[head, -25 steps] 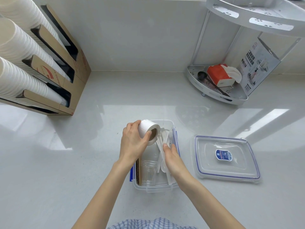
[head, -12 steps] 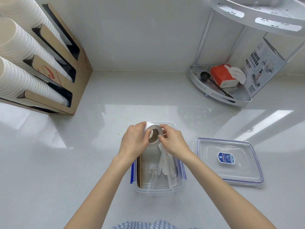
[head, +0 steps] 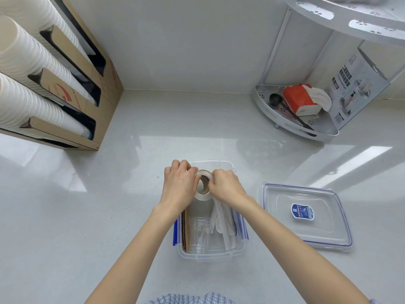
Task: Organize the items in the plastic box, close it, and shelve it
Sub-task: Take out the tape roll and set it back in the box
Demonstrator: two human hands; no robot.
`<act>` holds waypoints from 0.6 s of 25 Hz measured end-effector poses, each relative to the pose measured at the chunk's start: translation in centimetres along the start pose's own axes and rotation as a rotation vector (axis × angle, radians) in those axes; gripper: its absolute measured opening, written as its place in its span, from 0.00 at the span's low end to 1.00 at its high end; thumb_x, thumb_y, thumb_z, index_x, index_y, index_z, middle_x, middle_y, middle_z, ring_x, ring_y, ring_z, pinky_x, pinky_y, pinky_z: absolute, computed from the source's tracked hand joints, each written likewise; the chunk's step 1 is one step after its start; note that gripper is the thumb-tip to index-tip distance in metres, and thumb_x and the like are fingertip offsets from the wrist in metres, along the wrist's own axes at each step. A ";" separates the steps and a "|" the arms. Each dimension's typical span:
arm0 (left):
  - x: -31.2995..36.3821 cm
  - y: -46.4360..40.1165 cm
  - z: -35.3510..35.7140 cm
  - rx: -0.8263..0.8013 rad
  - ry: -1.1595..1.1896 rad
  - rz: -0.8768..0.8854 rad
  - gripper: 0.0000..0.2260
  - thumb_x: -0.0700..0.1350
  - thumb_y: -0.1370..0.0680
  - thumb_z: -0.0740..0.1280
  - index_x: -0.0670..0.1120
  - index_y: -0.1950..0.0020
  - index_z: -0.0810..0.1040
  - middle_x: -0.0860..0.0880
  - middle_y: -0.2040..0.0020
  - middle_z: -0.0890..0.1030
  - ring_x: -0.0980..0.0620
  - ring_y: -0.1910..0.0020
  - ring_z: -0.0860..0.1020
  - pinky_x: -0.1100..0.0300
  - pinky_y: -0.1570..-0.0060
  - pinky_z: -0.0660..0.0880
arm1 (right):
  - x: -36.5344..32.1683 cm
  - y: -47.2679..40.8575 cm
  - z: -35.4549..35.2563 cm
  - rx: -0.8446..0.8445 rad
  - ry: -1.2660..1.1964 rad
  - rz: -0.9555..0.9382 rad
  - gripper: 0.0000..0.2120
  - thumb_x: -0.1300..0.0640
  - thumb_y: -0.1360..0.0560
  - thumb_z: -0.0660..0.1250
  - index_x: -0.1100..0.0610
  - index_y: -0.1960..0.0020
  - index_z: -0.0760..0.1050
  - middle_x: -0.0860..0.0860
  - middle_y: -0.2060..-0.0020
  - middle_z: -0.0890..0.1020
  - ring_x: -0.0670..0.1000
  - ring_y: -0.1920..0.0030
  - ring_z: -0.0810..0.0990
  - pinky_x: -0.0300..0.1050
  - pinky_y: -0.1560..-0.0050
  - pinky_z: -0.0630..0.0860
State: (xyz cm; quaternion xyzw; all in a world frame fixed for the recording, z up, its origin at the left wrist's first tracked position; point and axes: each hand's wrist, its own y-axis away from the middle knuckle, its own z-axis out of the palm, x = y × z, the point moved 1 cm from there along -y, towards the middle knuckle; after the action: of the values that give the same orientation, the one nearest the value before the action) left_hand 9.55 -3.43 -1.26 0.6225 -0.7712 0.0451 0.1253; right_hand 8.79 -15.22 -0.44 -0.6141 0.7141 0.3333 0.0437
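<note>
as hands [head: 202,186] close, roll [head: 204,189] between

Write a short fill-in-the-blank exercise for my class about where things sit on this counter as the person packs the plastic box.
1. Both hands hold a roll of white ____ over the plastic box.
2. The clear lid lies on the counter to the box's ____.
3. The orange tissue pack sits on the corner shelf's ____ tier.
4. Clear cups lie ____ the box.

Missing words: tape; right; lower; inside

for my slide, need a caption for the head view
Both hands hold a tape roll over the open plastic box.
</note>
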 end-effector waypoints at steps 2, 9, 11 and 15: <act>-0.1 0.0 0.1 0.011 0.002 -0.010 0.16 0.49 0.20 0.52 0.46 0.41 0.75 0.46 0.43 0.75 0.46 0.42 0.67 0.56 0.45 0.58 | -0.4 0.0 -0.1 -0.024 0.031 -0.005 0.08 0.64 0.25 0.54 0.65 0.52 0.71 0.67 0.45 0.76 0.66 0.45 0.74 0.47 0.57 0.65; -0.4 0.1 0.4 0.077 0.045 -0.018 0.15 0.50 0.21 0.55 0.47 0.42 0.76 0.48 0.45 0.79 0.46 0.42 0.69 0.56 0.48 0.56 | -0.7 -0.5 -0.3 -0.028 0.109 0.002 0.13 0.64 0.24 0.55 0.68 0.42 0.70 0.66 0.42 0.74 0.66 0.42 0.73 0.50 0.50 0.71; -0.4 0.1 0.4 0.067 0.061 -0.006 0.15 0.48 0.21 0.55 0.45 0.41 0.75 0.48 0.43 0.80 0.46 0.42 0.69 0.55 0.46 0.56 | -0.7 -0.4 -0.4 0.000 0.140 0.008 0.13 0.63 0.23 0.55 0.68 0.41 0.69 0.65 0.41 0.73 0.66 0.40 0.72 0.51 0.47 0.71; -0.3 0.2 0.3 0.041 0.077 0.005 0.17 0.49 0.21 0.55 0.48 0.34 0.70 0.49 0.37 0.77 0.47 0.39 0.67 0.55 0.43 0.56 | -0.4 -0.5 -0.5 0.043 0.153 0.012 0.13 0.62 0.22 0.55 0.67 0.42 0.70 0.65 0.41 0.73 0.65 0.40 0.72 0.51 0.46 0.71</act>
State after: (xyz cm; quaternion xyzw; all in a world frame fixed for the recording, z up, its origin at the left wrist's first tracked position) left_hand 9.34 -3.14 -1.57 0.6210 -0.7661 0.0850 0.1422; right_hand 9.46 -15.17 -0.08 -0.6322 0.7262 0.2703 0.0003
